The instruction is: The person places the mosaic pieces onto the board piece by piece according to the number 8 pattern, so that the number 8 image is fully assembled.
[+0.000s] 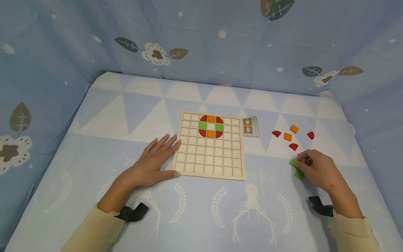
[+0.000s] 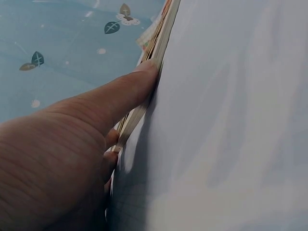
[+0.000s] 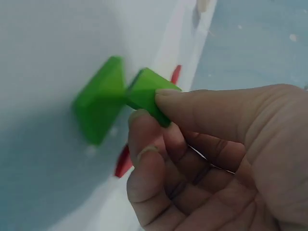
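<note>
My left hand (image 1: 154,161) lies with spread, straight fingers against the left edge of a wooden grid board (image 1: 201,157); in the left wrist view the thumb (image 2: 130,86) touches the board's side. Near the board's top sits a ring of red quarter-circle, orange square and green square tiles around a bare cell. Off to the right, my right hand (image 1: 318,171) pinches a green square tile (image 3: 149,94) between thumb and fingertips. Another green tile (image 3: 101,101) lies on the table right beside it. A red piece (image 3: 123,161) shows partly behind the fingers.
A small pattern card (image 1: 251,126) lies at the board's right edge. Beyond my right hand are two orange squares (image 1: 288,137) and several red quarter-circle pieces (image 1: 276,133). Patterned cloth (image 1: 201,45) hangs around the table's back and sides.
</note>
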The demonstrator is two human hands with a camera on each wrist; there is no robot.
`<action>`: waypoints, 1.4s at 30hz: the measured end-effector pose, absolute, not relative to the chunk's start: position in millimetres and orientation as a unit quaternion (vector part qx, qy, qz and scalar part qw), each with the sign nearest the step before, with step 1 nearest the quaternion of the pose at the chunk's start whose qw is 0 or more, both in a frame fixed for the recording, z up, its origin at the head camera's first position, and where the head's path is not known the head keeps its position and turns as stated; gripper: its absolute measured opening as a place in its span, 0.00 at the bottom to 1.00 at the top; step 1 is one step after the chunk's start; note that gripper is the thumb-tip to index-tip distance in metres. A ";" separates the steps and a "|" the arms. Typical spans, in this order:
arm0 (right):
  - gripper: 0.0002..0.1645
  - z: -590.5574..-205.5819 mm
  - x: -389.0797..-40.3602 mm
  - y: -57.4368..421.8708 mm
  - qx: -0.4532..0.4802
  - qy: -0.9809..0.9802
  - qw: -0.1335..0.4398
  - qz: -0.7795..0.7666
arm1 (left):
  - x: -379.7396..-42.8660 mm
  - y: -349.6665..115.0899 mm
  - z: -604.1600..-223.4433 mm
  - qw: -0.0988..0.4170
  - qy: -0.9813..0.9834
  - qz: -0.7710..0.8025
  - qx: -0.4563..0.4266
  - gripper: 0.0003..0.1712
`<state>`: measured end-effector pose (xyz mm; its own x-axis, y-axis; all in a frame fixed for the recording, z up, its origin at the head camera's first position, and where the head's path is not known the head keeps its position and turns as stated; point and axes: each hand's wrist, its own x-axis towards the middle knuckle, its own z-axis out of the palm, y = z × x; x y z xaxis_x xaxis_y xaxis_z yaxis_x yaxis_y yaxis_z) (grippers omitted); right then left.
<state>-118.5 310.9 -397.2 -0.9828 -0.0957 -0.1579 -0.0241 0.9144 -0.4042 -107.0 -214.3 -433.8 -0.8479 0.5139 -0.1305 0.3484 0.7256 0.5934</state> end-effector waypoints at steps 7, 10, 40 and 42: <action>0.08 -381.0 -127.6 274.2 -0.114 0.965 0.062 -0.228 | -107.5 -217.0 -435.3 0.147 0.922 0.276 0.229 0.58; 0.06 -371.0 -138.4 245.7 -0.148 0.959 0.073 -0.231 | -108.1 -217.7 -436.0 0.148 0.923 0.274 0.228 0.58; 0.03 -389.2 -212.8 81.4 -0.332 0.903 0.172 -0.213 | -110.3 -218.2 -436.3 0.140 0.919 0.274 0.247 0.58; 0.03 -388.5 -213.2 82.4 -0.332 0.900 0.178 -0.217 | -109.6 -218.9 -435.3 0.139 0.918 0.277 0.247 0.58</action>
<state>-213.2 82.4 -388.5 -0.7158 -0.6757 -0.1764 -0.5209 0.6848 -0.5095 -109.6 -218.9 -435.3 -0.8395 0.5302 -0.1185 0.3761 0.7246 0.5776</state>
